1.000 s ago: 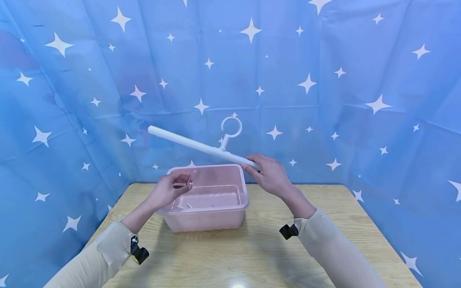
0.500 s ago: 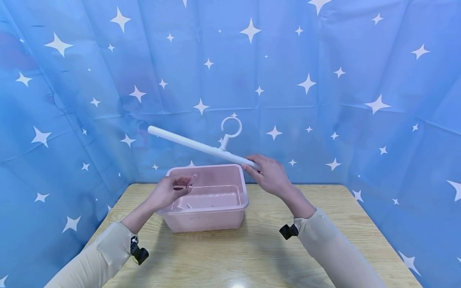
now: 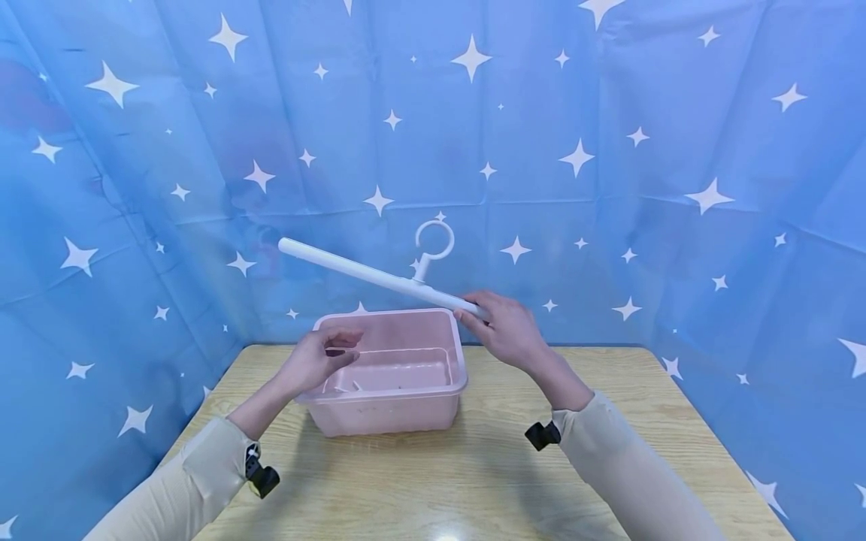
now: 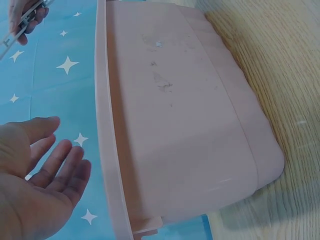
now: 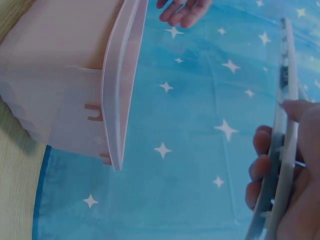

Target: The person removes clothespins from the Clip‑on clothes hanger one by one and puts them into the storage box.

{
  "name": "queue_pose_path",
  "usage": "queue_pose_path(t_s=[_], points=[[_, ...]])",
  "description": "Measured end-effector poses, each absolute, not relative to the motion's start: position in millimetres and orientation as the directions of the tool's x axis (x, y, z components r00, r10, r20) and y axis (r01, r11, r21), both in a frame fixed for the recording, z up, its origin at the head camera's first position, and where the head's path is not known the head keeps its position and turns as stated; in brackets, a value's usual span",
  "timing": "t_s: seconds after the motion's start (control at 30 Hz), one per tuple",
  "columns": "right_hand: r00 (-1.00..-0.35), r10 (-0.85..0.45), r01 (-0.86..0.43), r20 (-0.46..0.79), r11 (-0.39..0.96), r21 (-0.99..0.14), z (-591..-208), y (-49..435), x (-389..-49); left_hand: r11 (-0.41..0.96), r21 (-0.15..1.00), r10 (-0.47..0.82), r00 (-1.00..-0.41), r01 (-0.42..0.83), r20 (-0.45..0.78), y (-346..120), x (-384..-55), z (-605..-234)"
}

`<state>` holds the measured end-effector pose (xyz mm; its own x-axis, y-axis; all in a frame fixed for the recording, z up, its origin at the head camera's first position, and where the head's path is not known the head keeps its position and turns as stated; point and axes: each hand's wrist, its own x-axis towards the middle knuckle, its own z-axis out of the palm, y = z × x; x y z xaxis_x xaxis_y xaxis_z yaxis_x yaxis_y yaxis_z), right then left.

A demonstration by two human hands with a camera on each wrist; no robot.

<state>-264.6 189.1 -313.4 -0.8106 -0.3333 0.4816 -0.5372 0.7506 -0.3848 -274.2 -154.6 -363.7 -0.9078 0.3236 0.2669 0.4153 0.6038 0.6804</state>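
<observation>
In the head view my left hand [image 3: 318, 361] is over the left part of a pink plastic basin [image 3: 386, 415], fingers apart with nothing between them. The left wrist view shows the same hand [image 4: 47, 185] with loosely bent, spread fingers beside the basin's rim [image 4: 104, 100]. My right hand [image 3: 507, 327] grips the right end of a white clothes hanger [image 3: 352, 268], held tilted above the basin's back right corner. The hanger's round hook [image 3: 435, 239] points up. In the right wrist view, thumb and fingers wrap the hanger's bar [image 5: 285, 130], whose underside has small pegs.
The basin stands on a wood-grain table [image 3: 419, 481]. A small white piece [image 3: 355, 386] shows inside near its front wall; its kind is unclear. A blue star-patterned curtain [image 3: 433, 113] surrounds the table at the back and sides.
A small pink clip-like piece that my left hand pinched earlier is out of its fingers and no longer visible. The fingers have parted. My right hand and the hanger have stayed put.
</observation>
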Motion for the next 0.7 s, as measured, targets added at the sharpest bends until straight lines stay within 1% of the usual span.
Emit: queue_pose_path(t_s=[0.3, 0.7], points=[[-0.812, -0.336, -0.533, 0.477, 0.759, -0.374, -313, 188, -266, 0.584, 0.686, 0.283, -0.901, 0.434, 0.329, -151, -271, -358], [-0.815, -0.335, -0.532, 0.472, 0.755, -0.384, -312, 188, -264, 0.576, 0.653, 0.246, -0.866, 0.492, 0.435, -149, -263, -351]])
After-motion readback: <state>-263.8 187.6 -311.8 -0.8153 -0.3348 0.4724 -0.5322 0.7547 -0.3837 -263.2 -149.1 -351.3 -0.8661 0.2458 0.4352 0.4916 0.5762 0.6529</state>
